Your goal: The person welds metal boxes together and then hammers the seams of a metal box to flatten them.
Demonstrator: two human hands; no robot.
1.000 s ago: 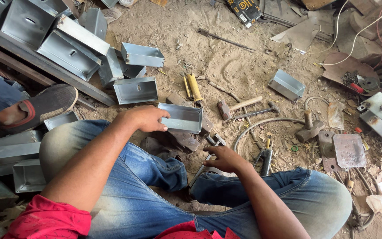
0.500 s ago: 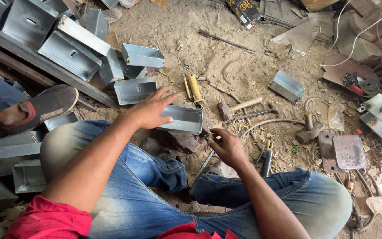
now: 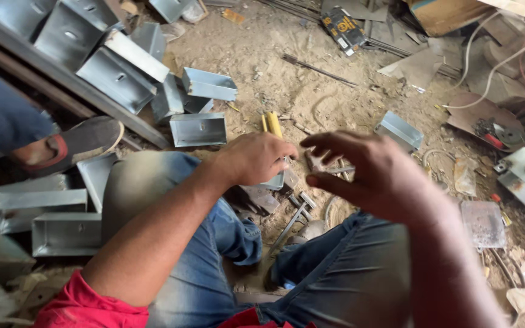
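The small metal box (image 3: 274, 180) sits on the sandy floor (image 3: 287, 85) just ahead of the person's knees, mostly hidden under the left hand (image 3: 253, 159), whose fingers curl down over its near rim and grip it. It looks like thin folded sheet metal — light, stiff, probably sharp along the cut edges — so a hold across the long walls, as here, seems safer than pinching a corner. The right hand (image 3: 369, 176) hovers raised and blurred just beside it, fingers spread and holding nothing. A yellow-handled tool (image 3: 271, 123) lies just beyond the box, and a slim metal rod (image 3: 288, 228) lies between the legs. More open metal boxes (image 3: 199, 129) are scattered to the left, beside a shoe (image 3: 71, 143) belonging to someone else.
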